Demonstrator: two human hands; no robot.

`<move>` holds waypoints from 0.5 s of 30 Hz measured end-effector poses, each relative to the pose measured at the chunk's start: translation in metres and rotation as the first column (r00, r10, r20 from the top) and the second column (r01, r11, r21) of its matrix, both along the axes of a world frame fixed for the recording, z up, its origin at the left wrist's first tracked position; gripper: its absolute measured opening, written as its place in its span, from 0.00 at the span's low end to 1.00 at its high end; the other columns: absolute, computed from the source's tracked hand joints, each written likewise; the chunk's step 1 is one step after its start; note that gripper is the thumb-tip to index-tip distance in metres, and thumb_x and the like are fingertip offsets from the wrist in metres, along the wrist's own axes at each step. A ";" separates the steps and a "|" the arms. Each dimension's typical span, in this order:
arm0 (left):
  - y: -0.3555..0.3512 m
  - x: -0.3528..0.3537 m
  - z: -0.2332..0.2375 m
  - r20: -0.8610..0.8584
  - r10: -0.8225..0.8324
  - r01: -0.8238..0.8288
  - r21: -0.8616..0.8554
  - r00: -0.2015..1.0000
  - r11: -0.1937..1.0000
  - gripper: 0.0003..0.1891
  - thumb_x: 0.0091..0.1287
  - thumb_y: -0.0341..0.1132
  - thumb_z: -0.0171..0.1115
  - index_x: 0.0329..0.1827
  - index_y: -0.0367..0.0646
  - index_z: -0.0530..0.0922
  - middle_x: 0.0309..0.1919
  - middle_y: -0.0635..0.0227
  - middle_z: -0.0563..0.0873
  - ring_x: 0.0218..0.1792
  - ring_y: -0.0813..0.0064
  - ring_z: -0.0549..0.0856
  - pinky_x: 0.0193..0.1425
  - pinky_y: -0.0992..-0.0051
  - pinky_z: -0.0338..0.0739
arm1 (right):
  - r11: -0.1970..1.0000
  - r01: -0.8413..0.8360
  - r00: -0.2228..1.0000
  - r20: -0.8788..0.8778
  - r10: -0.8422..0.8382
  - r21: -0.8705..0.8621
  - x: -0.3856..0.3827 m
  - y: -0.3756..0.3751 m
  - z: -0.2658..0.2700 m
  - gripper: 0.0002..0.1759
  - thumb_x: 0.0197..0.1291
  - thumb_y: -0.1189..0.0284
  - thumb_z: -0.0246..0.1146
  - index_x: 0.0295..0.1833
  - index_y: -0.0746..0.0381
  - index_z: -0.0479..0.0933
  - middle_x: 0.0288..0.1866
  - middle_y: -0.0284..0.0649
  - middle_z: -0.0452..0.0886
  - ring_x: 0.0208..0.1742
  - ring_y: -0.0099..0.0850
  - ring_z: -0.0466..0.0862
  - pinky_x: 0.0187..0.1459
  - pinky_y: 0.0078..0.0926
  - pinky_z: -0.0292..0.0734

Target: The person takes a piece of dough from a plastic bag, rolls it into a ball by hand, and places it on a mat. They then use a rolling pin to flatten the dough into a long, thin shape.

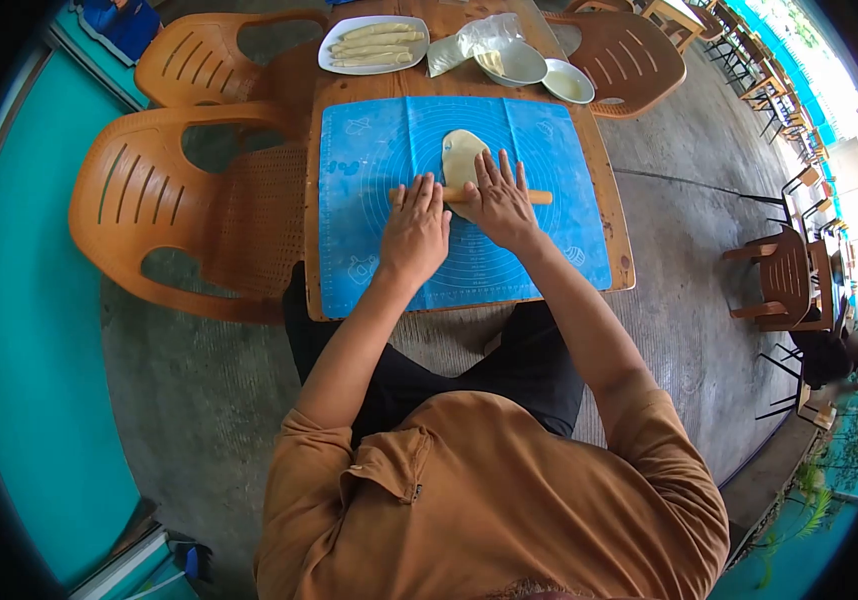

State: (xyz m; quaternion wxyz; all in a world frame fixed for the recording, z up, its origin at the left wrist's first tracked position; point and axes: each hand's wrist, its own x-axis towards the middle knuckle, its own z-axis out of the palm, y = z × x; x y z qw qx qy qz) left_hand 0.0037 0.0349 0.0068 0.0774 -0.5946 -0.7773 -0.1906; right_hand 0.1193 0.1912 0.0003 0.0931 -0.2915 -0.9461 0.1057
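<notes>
A wooden rolling pin [541,198] lies crosswise over a flat oval piece of pale dough [463,158] on the blue mat [359,240]. My left hand [416,228] rests flat on the pin's left part, fingers stretched forward. On its right part lies my right hand [503,205], palm down, fingers spread and partly over the dough's right edge. Most of the dough shows beyond the pin; its near end is partly hidden by the pin and my right hand.
Beyond the mat on the wooden table [621,240] are a white plate of rolled dough pieces [373,46], a plastic bag [449,55], a bowl [524,64] and a smaller bowl [569,82]. Orange chairs [139,190] stand at the left.
</notes>
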 end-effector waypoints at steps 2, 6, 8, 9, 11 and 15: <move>0.007 -0.008 -0.013 0.016 0.013 -0.012 -0.112 1.000 0.994 0.30 0.87 0.45 0.42 0.82 0.32 0.66 0.84 0.51 0.66 0.86 0.59 0.61 0.91 0.56 0.50 | 0.999 0.028 0.999 -0.036 -0.026 0.039 -0.006 0.003 0.001 0.39 0.85 0.51 0.38 0.86 0.70 0.55 0.89 0.55 0.55 0.91 0.53 0.46 0.88 0.56 0.35; 0.021 -0.021 -0.013 0.058 0.020 -0.009 -0.181 0.998 0.983 0.32 0.88 0.48 0.36 0.85 0.34 0.61 0.85 0.53 0.63 0.87 0.60 0.58 0.92 0.56 0.46 | 0.995 0.032 0.996 -0.088 -0.023 0.099 -0.018 0.019 -0.010 0.38 0.85 0.52 0.38 0.86 0.69 0.56 0.89 0.56 0.56 0.91 0.53 0.48 0.88 0.55 0.36; 0.030 -0.028 -0.016 -0.044 0.025 -0.032 -0.159 0.999 0.987 0.32 0.88 0.48 0.35 0.85 0.34 0.60 0.86 0.53 0.62 0.88 0.60 0.56 0.92 0.57 0.45 | 0.993 0.062 0.992 -0.119 -0.050 0.102 -0.028 0.028 -0.008 0.38 0.84 0.52 0.38 0.86 0.68 0.56 0.89 0.56 0.56 0.91 0.53 0.48 0.88 0.55 0.38; 0.036 -0.032 -0.017 -0.024 0.028 -0.032 -0.163 0.999 0.986 0.32 0.88 0.48 0.35 0.85 0.34 0.60 0.86 0.54 0.61 0.88 0.60 0.55 0.92 0.57 0.44 | 0.990 0.073 0.993 -0.101 -0.061 0.117 -0.032 0.032 -0.008 0.38 0.84 0.51 0.38 0.87 0.66 0.56 0.89 0.56 0.56 0.91 0.53 0.49 0.88 0.54 0.39; 0.048 -0.042 -0.019 -0.003 0.025 -0.025 -0.171 1.000 0.985 0.32 0.88 0.48 0.35 0.85 0.34 0.60 0.86 0.54 0.61 0.88 0.60 0.55 0.92 0.57 0.43 | 0.993 0.084 0.990 -0.116 -0.074 0.080 -0.041 0.043 -0.009 0.38 0.84 0.51 0.38 0.87 0.66 0.56 0.89 0.56 0.56 0.91 0.53 0.49 0.88 0.53 0.40; 0.070 -0.061 -0.019 0.002 0.032 -0.031 -0.208 0.999 0.978 0.32 0.87 0.48 0.36 0.85 0.34 0.61 0.86 0.54 0.61 0.88 0.60 0.55 0.92 0.56 0.43 | 0.995 0.100 0.986 -0.139 -0.095 0.025 -0.057 0.064 -0.012 0.39 0.84 0.50 0.36 0.87 0.65 0.55 0.89 0.56 0.55 0.91 0.52 0.49 0.89 0.51 0.40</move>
